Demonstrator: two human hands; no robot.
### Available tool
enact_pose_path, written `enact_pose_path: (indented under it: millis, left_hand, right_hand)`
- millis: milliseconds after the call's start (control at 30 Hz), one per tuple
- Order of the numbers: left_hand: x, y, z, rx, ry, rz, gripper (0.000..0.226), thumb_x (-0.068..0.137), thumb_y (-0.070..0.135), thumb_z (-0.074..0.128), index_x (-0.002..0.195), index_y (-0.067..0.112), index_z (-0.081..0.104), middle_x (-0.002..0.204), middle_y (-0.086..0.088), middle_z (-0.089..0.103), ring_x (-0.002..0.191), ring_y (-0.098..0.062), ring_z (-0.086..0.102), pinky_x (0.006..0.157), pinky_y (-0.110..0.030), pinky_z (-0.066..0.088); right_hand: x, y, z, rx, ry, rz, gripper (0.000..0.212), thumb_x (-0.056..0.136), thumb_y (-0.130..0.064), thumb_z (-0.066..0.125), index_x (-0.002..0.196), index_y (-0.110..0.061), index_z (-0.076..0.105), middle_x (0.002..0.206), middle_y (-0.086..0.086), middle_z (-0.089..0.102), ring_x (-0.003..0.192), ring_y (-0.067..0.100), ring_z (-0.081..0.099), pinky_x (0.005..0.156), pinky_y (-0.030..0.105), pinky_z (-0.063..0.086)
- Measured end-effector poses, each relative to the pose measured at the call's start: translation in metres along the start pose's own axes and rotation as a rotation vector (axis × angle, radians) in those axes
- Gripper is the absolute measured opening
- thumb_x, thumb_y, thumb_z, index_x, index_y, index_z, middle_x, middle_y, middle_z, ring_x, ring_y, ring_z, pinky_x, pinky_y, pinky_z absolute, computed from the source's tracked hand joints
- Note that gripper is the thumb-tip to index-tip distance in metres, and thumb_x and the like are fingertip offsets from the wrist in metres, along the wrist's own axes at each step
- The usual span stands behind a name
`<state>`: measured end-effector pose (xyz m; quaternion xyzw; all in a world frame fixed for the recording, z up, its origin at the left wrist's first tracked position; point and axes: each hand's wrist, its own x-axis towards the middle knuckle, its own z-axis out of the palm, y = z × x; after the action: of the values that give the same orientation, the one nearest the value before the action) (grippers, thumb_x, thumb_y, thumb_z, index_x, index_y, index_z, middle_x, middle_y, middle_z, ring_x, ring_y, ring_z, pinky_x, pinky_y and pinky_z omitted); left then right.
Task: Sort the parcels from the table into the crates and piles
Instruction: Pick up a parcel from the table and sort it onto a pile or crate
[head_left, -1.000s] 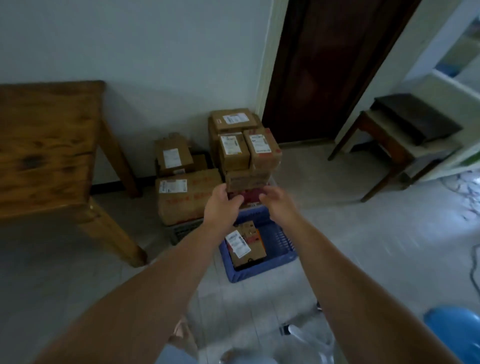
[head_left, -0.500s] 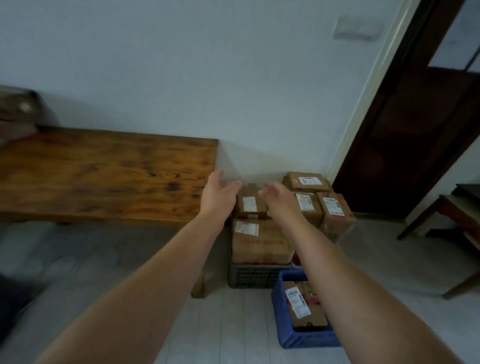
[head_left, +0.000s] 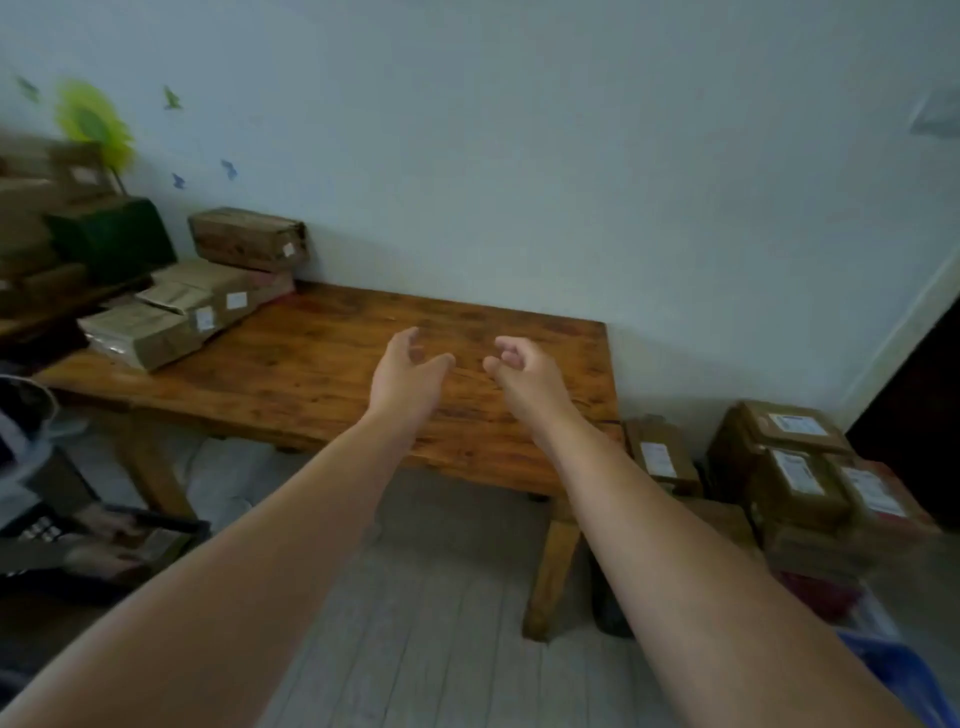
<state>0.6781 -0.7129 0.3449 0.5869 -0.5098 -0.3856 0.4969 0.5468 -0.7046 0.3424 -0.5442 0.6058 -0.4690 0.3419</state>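
Note:
Both my arms reach forward over the wooden table (head_left: 322, 374). My left hand (head_left: 408, 376) and my right hand (head_left: 524, 374) hover above its right half, fingers loosely curled, holding nothing. Several cardboard parcels (head_left: 171, 317) with white labels lie stacked at the table's far left end, one brown parcel (head_left: 248, 238) on top by the wall. On the floor at the right stands a pile of labelled parcels (head_left: 800, 467). A corner of the blue crate (head_left: 904, 675) shows at the bottom right.
More boxes and a dark green box (head_left: 111, 236) pile up at the far left. Another person's hands (head_left: 98, 540) hold a dark device at the lower left. A dark doorway (head_left: 924, 415) is at the right edge. Grey floor lies below.
The view has swung left from the floor pile and blue crate to the table. Both hands stay empty and now hover over the tabletop; the table's parcels have come into view.

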Motion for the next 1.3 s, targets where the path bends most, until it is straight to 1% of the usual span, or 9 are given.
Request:
enact_pose_path:
  millis: [167,400,533,667,833,933,1067,1167,1300]
  left_hand:
    - [0.064,-0.024,-0.062,-0.029,0.073,-0.046,0.058,0.09,0.026,0.06,0.143,0.025,0.035,0.138,-0.001,0.048,0.12,-0.02,0.049,0.082,-0.028,0.04]
    - [0.179,-0.072,-0.127,-0.042,0.175,-0.108,0.057,0.09,0.026,0.061,0.141,0.028,0.037,0.133,0.002,0.05,0.098,-0.01,0.048,0.058,-0.019,0.039]
    - [0.262,-0.079,-0.17,-0.086,0.222,-0.18,0.056,0.09,0.025,0.06,0.141,0.028,0.037,0.133,0.002,0.05,0.104,-0.016,0.055,0.073,-0.03,0.052]
    - [0.325,-0.085,-0.208,-0.081,0.263,-0.204,0.049,0.092,0.024,0.059,0.138,0.026,0.043,0.13,0.001,0.052,0.102,-0.015,0.054,0.063,-0.024,0.044]
    - [0.386,-0.108,-0.252,-0.084,0.316,-0.243,0.046,0.092,0.023,0.058,0.135,0.022,0.045,0.132,-0.001,0.053,0.109,-0.02,0.054,0.081,-0.033,0.05]
    - [0.432,-0.121,-0.273,-0.08,0.315,-0.236,0.047,0.092,0.023,0.059,0.137,0.021,0.045,0.13,-0.001,0.054,0.102,-0.014,0.051,0.072,-0.026,0.043]
    - [0.512,-0.138,-0.3,-0.065,0.29,-0.212,0.05,0.09,0.023,0.06,0.137,0.019,0.044,0.131,-0.002,0.053,0.099,-0.013,0.049,0.07,-0.023,0.039]
    - [0.57,-0.148,-0.32,-0.041,0.258,-0.213,0.048,0.091,0.023,0.058,0.137,0.02,0.044,0.131,-0.001,0.053,0.092,-0.01,0.051,0.061,-0.019,0.035]
    - [0.649,-0.158,-0.345,0.023,0.209,-0.186,0.047,0.091,0.022,0.058,0.137,0.019,0.044,0.13,-0.002,0.053,0.102,-0.013,0.049,0.078,-0.026,0.038]
  right_hand:
    - [0.052,-0.018,0.071,-0.021,-0.031,-0.023,0.039,0.095,-0.027,0.053,0.133,-0.022,0.048,0.14,0.003,0.047,0.126,0.019,0.045,0.089,0.028,0.038]
    - [0.159,-0.011,0.18,-0.009,-0.135,-0.029,0.039,0.094,-0.025,0.055,0.132,-0.019,0.05,0.138,0.005,0.049,0.124,0.018,0.047,0.088,0.027,0.041]
    - [0.237,-0.023,0.243,0.011,-0.201,0.016,0.038,0.093,-0.024,0.056,0.131,-0.019,0.051,0.137,0.007,0.049,0.123,0.02,0.048,0.087,0.028,0.041]
    - [0.299,-0.04,0.296,0.003,-0.225,0.038,0.037,0.093,-0.023,0.056,0.13,-0.019,0.052,0.136,0.007,0.05,0.123,0.02,0.049,0.083,0.026,0.04]
    - [0.342,-0.048,0.366,0.0,-0.296,0.08,0.036,0.094,-0.021,0.055,0.13,-0.018,0.051,0.137,0.007,0.048,0.124,0.02,0.047,0.083,0.026,0.039]
    - [0.371,-0.051,0.406,-0.019,-0.308,0.08,0.037,0.094,-0.022,0.055,0.131,-0.018,0.05,0.138,0.007,0.048,0.125,0.02,0.046,0.084,0.026,0.039]
    - [0.419,-0.053,0.459,-0.045,-0.258,0.087,0.039,0.094,-0.024,0.055,0.132,-0.019,0.049,0.137,0.006,0.049,0.124,0.02,0.047,0.085,0.026,0.04]
    - [0.457,-0.056,0.492,-0.057,-0.214,0.124,0.04,0.093,-0.024,0.056,0.133,-0.017,0.049,0.138,0.007,0.049,0.125,0.02,0.046,0.094,0.031,0.041]
    - [0.511,-0.061,0.529,-0.085,-0.143,0.197,0.044,0.093,-0.025,0.057,0.135,-0.015,0.046,0.139,0.008,0.048,0.127,0.022,0.046,0.101,0.035,0.04]
